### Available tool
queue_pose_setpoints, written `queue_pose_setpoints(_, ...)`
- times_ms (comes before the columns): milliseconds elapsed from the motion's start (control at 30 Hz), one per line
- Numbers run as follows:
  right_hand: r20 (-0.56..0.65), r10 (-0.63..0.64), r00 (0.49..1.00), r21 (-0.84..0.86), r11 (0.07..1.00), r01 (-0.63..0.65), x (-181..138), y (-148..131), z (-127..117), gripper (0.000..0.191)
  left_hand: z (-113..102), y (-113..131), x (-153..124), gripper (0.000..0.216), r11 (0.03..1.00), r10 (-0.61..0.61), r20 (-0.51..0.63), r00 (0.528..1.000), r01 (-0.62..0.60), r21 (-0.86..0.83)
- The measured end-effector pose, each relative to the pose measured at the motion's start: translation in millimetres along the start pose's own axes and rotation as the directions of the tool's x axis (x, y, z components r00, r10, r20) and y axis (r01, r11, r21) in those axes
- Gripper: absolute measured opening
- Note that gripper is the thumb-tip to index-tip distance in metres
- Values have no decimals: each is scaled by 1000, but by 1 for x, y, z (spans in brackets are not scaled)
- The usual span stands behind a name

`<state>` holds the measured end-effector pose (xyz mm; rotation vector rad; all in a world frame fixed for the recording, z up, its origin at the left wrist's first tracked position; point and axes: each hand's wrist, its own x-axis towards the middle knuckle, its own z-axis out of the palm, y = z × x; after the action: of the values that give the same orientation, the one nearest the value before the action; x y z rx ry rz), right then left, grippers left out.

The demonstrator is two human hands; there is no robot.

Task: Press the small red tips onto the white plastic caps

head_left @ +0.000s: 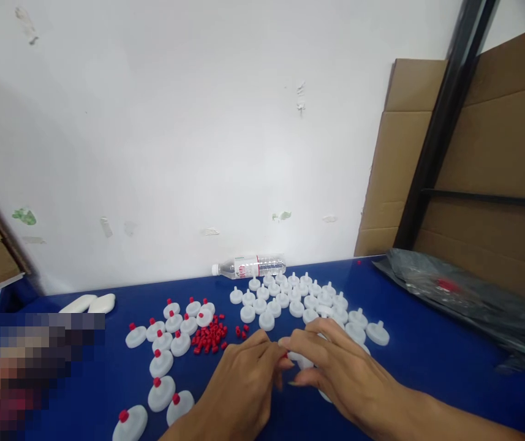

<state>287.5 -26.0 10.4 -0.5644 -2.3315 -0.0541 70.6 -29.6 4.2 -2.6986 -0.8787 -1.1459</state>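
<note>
My right hand (pixel 347 373) grips a white round lid with a spout (pixel 303 360), held sideways above the blue table. My left hand (pixel 248 383) is closed in a pinch on a small red cap (pixel 285 355), against the spout end of that lid; the fingers hide most of the cap. Behind my hands stand many white spouted lids (pixel 266 320) without caps. A loose pile of small red caps (pixel 211 335) lies left of centre. Further left are several white lids with red caps on their spouts (pixel 161 362).
A clear plastic bottle (pixel 253 266) lies against the white wall. Two white oval pieces (pixel 101 304) rest at the back left. Grey plastic bags (pixel 450 294) and cardboard (pixel 505 141) by a dark metal post stand on the right. The lower left corner is blurred out.
</note>
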Motion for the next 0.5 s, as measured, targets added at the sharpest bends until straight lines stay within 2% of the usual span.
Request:
queue_pose_setpoints(100, -37, -40, 999, -30, 999, 39, -2, 4, 2, 41, -1, 2, 1, 28, 999, -17, 2, 1000, 17, -32)
queue_pose_setpoints(300, -77, -54, 996, -87, 995, 47, 2, 7, -3, 42, -7, 8, 8, 15, 998, 31, -119, 992, -23, 66)
queue_pose_setpoints(433, -69, -26, 997, -151, 988, 16, 3, 1, -11, 50, -18, 5, 15, 14, 995, -95, -126, 987, 95, -11)
queue_pose_setpoints(500, -44, -21, 999, -194, 981, 12, 2, -2, -12, 51, -28, -5, 18, 13, 986, -121, -153, 981, 136, 93)
